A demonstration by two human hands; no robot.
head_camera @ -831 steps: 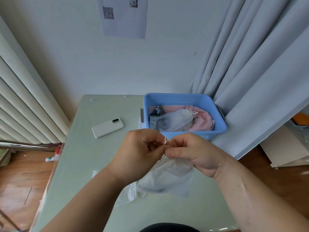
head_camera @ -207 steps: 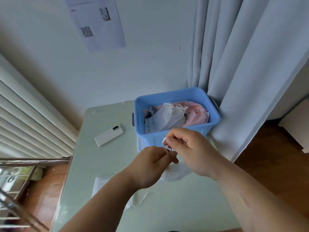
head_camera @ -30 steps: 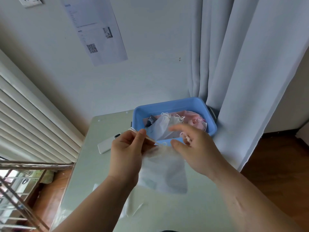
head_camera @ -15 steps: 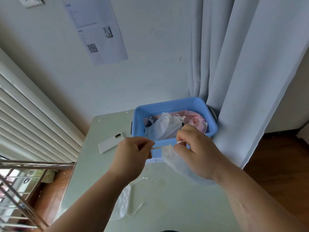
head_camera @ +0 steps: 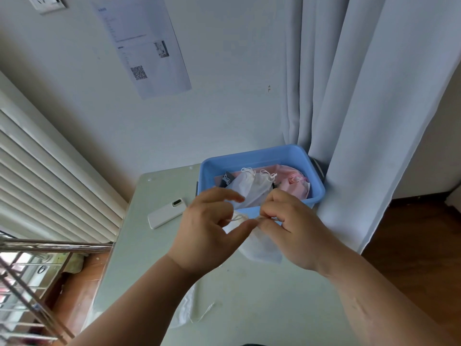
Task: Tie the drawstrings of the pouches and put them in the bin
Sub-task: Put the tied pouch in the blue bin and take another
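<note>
A white drawstring pouch [head_camera: 259, 248] hangs over the table just in front of the blue bin [head_camera: 259, 157]. My right hand [head_camera: 291, 226] pinches its gathered neck and drawstring. My left hand [head_camera: 209, 226] faces it, thumb tip touching the thin white drawstring [head_camera: 237, 218], the other fingers curved above. Inside the bin lie two tied white pouches [head_camera: 252, 186] and a pink pouch [head_camera: 294, 182]. Another white pouch [head_camera: 187, 310] lies flat on the table under my left forearm, partly hidden.
A white phone [head_camera: 166, 213] lies on the pale green table [head_camera: 249, 308] left of the bin. A grey curtain [head_camera: 361, 121] hangs against the bin's right side. A radiator [head_camera: 50, 183] and a metal rail [head_camera: 55, 245] stand at the table's left.
My hands have come together: half a second ago they held the drawstring stretched between them, now the left thumb meets the right fingers at the pouch's neck. The pouch hangs lower, bunched.
</note>
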